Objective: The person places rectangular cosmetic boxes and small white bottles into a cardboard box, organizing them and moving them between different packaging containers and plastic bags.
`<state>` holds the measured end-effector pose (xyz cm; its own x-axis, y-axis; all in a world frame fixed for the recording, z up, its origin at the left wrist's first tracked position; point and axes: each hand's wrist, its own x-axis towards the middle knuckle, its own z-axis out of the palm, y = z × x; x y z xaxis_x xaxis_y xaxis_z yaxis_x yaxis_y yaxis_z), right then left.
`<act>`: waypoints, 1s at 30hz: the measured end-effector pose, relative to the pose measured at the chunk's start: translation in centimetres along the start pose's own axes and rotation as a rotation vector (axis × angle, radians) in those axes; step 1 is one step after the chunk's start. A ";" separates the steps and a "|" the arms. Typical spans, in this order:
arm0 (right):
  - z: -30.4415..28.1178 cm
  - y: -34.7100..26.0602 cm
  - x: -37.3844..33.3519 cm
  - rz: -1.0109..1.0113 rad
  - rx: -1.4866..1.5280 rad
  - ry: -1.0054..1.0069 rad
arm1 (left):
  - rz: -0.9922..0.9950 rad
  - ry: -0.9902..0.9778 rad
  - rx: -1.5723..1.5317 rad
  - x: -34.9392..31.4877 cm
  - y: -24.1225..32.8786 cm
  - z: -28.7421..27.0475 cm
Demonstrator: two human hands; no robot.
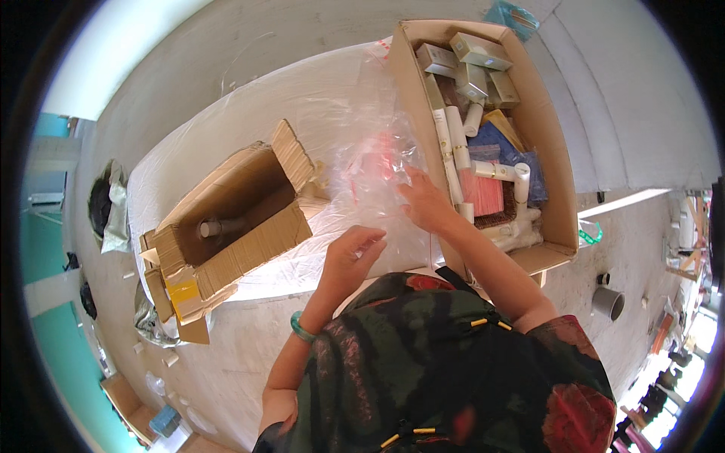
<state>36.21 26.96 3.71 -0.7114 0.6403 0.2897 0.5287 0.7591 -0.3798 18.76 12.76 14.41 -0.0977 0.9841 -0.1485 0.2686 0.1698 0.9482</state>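
Right grip (pixel 428 202), loosely spread, is over the clear plastic (pixel 368 162); left grip (pixel 352 258), half-curled, is just beside it.

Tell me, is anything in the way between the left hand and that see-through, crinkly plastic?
Nothing visible stands between the left hand and the clear, crinkled plastic with a pinkish-red patch. The right hand is at the plastic's right side; the smaller open brown cardboard box is off left, the larger open brown cardboard box off right.
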 end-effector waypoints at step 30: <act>11.4 1.5 -7.7 0.499 -0.277 -0.828 | -0.191 0.008 -0.031 -2.1 -4.6 -4.3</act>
<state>37.22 21.81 -9.08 -0.4216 0.6893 -0.5891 0.8681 0.4946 -0.0426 13.63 9.71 11.57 -0.1522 0.9336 -0.3245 0.2150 0.3517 0.9111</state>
